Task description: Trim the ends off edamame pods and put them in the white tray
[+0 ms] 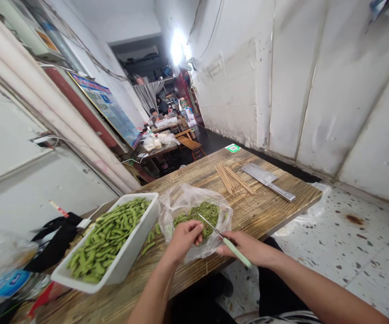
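Observation:
My left hand (pixel 187 236) is closed in a pinch over the near left side of a clear plastic bag (pixel 170 204); whatever its fingertips hold is hidden. Small green pod trimmings (pixel 210 213) fill the open bag. My right hand (pixel 245 246) grips what look like scissors (pixel 237 253) with a pale green handle, their narrow metal tip pointing up and left over the trimmings, close to my left fingers. Left of the bag, a white plastic tub (pixel 156 202) holds many green soybean pods (pixel 110 238). A few loose pods (pixel 149 247) lie between tub and bag.
On the wooden table (pixel 194 175), thin wooden skewers (pixel 233 180) lie beyond the bag, beside a cleaver (pixel 267 180). A plastic bottle (pixel 17 283) and black bag (pixel 54 240) are left of the tub. Farther back, a person (pixel 154 116) is near other tables.

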Available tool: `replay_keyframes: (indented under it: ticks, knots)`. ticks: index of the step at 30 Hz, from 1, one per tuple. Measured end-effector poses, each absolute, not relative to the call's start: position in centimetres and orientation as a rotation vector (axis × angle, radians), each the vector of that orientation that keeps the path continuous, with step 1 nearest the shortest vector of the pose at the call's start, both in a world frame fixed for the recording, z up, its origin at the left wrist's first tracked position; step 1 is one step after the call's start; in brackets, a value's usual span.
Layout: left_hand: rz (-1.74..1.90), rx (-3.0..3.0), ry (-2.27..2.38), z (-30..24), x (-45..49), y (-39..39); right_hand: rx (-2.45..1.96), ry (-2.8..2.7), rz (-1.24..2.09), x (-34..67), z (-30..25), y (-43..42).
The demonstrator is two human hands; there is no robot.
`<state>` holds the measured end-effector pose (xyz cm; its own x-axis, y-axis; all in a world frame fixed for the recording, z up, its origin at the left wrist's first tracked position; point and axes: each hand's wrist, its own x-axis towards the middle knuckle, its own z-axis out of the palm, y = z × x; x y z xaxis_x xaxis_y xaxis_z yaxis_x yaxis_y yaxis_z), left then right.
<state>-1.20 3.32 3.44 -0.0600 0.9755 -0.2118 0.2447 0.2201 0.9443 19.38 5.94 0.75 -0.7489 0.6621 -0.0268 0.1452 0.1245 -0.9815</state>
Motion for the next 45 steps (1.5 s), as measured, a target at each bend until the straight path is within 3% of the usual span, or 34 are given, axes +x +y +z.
replay_keyframes:
  ticks: [4, 12, 17, 23, 29, 36, 45]
  knots:
    - [0.845, 1.123, 1.485, 3.8, -1.6, 3.3, -0.894, -1.901, 1.868, 19.0, 0.4, 5.9]
    - [1.011, 1.025, 1.595, 3.8, -4.7, 4.5, -0.771, -1.627, 2.139, 19.3, -0.6, 6.2]
    - [0.564, 1.635, 2.037, 2.1, -5.1, 4.9, -0.790, -1.635, 2.154, 19.7, -0.3, 6.0]
    - [0.260, 1.668, 2.389, 0.7, -4.2, 6.3, -0.814, -1.598, 2.149, 19.6, -0.3, 5.9]
    - [0.241, 1.780, 2.175, 0.3, -5.1, 7.1, -0.807, -1.583, 2.153, 20.0, -0.6, 5.9]
    - [0.750, 1.415, 1.912, 0.9, -5.8, 5.9, -0.810, -1.584, 2.189, 20.0, -0.5, 6.0]
    - [0.551, 1.728, 1.984, 1.1, -7.0, 6.6, -0.830, -1.582, 2.179, 20.0, -0.3, 5.9]
